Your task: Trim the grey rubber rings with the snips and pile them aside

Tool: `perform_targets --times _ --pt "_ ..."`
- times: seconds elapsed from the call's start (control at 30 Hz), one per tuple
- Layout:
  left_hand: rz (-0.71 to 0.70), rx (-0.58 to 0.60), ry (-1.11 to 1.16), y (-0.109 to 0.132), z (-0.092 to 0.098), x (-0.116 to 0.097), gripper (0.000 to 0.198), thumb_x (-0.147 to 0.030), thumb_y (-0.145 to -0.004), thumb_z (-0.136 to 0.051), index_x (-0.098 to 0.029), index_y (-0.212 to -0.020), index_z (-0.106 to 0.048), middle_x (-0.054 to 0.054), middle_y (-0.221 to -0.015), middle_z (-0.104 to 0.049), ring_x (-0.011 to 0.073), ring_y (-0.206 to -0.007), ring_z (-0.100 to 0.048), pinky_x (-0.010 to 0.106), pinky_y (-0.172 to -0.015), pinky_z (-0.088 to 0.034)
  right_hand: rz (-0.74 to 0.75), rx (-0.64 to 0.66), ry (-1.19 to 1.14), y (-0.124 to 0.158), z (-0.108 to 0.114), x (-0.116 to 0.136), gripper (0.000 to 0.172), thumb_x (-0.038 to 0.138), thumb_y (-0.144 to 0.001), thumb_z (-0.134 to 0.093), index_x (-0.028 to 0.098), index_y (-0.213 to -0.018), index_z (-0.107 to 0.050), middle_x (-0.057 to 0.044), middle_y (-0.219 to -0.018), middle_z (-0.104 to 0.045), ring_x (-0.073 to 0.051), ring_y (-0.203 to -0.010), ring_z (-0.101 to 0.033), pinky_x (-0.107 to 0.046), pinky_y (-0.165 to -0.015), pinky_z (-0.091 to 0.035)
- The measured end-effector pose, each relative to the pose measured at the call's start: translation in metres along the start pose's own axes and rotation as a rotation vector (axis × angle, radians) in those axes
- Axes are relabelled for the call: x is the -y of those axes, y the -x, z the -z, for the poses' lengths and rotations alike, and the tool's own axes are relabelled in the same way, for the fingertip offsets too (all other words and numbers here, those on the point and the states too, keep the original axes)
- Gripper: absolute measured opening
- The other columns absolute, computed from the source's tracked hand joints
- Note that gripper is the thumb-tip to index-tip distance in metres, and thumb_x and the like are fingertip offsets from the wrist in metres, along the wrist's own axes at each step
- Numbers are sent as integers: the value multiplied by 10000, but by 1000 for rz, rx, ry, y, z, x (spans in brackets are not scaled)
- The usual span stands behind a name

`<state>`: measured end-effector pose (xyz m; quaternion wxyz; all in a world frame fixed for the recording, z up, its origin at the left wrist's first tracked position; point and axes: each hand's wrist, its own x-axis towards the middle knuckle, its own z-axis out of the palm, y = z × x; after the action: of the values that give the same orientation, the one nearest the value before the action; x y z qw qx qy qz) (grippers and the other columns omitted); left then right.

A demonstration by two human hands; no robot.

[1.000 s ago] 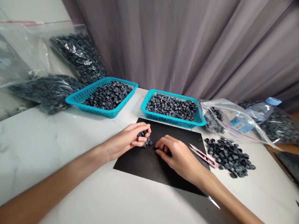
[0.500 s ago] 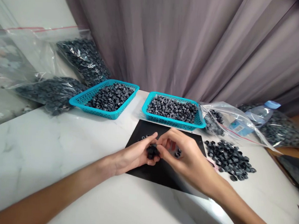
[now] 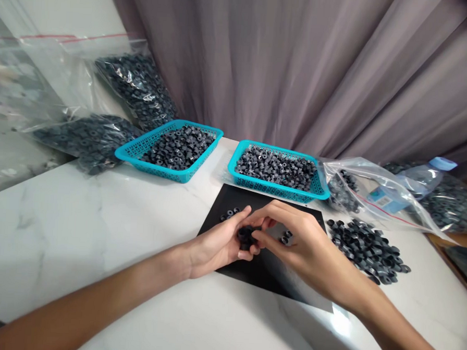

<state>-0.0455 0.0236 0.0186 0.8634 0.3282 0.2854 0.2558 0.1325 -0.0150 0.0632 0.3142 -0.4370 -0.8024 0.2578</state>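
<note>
A grey curtain [image 3: 286,68] hangs behind a pale marbled surface [image 3: 98,225]. Far left lie clear bags [image 3: 87,136] stuffed with small dark rings, and another bag [image 3: 358,187] at the right is nearly empty, with a bottle [image 3: 421,179] behind it. Two teal baskets stand side by side at the back: the left basket [image 3: 141,148] and the right basket [image 3: 272,190] are both heaped with the same dark rings. A black mat [image 3: 255,199] lies in front of the right basket, and a loose pile [image 3: 366,247] of rings sits on the surface just right of it. Over the mat's middle the person's two hands meet. The left hand [image 3: 218,244] has its fingers curled around a small cluster [image 3: 246,237] of rings, cupping it from below, while the right hand [image 3: 304,246] has thumb and forefinger pinched on the same cluster from the other side. A few stray rings [image 3: 230,214] lie on the mat just beyond the left fingers. Work this fine looks best done low over the mat with a light, steady pinch, so that a dropped ring lands on the dark sheet and not among the pile
</note>
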Motion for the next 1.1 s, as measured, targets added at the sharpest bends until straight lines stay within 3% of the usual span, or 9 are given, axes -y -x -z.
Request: perform_targets --times 0.2,0.3,0.37,0.5,0.57,0.77,0.87,1.0,1.1 --pt "-8 -24 -11 0 0 2 395 -503 -976 -520 -135 -897 -642 10 -854 -492 89 -667 -418 198 -521 -267 34 34 -8 0 -6 -1 256 36 -892 -646 214 -1073 -677 -20 -970 -648 -145 -871 -627 -254 -775 -502" --pt "-14 -26 -26 0 0 0 367 -488 -968 -542 -145 -872 -628 0 -812 -482 87 -654 -411 191 -519 -263 37 23 -37 -1 -4 0 174 111 -918 -657 210 -1060 -675 -23 -963 -655 -147 -865 -629 -254 -771 -505" --pt "-1 -35 -61 0 0 -1 358 -489 -961 -548 -147 -889 -625 13 -794 -511 95 -659 -433 185 -518 -260 25 -26 -55 -1 0 0 102 174 -956 -621 210 -1032 -677 -23 -946 -671 -148 -841 -636 -257 -760 -504" --pt "44 -85 -102 1 1 -3 358 -466 -953 -559 -122 -879 -625 38 -792 -540 81 -623 -404 183 -482 -205 -72 -230 -46 -3 7 -7 123 243 -988 -567 194 -989 -680 -33 -948 -712 -154 -823 -664 -260 -732 -495" --pt "49 -90 -113 1 0 -4 361 -455 -951 -561 -116 -848 -625 32 -775 -521 75 -606 -375 184 -472 -191 -116 -267 -35 -4 7 -14 129 258 -983 -568 187 -970 -676 -32 -926 -719 -151 -785 -662 -260 -699 -490" --pt "-12 -84 -250 6 -1 -21 322 -406 -955 -560 -141 -772 -558 -26 -699 -397 63 -549 -245 175 -461 -163 -107 -206 76 -6 -8 -38 122 232 -974 -550 187 -970 -664 -26 -843 -680 -150 -695 -605 -291 -662 -482" --pt "-157 -150 -377 8 7 -41 350 -425 -946 -565 -172 -721 -477 -58 -660 -314 65 -523 -179 187 -454 -144 -86 -130 143 -4 -21 -45 110 216 -976 -545 195 -1008 -648 -37 -910 -656 -163 -752 -613 -315 -710 -510" --pt "-383 -315 -818 8 28 -67 377 -440 -930 -576 -173 -677 -495 -43 -634 -369 74 -524 -265 204 -468 -199 -37 -31 244 1 -40 -46 187 210 -990 -525 212 -1165 -588 -81 -1117 -602 -208 -952 -634 -374 -838 -557" --pt "-318 -298 -1001 9 39 -76 341 -469 -919 -560 -168 -763 -595 -33 -634 -418 89 -522 -322 227 -486 -241 11 14 311 3 -52 -43 301 186 -993 -505 224 -1291 -521 -111 -1223 -546 -235 -1048 -616 -408 -879 -568"
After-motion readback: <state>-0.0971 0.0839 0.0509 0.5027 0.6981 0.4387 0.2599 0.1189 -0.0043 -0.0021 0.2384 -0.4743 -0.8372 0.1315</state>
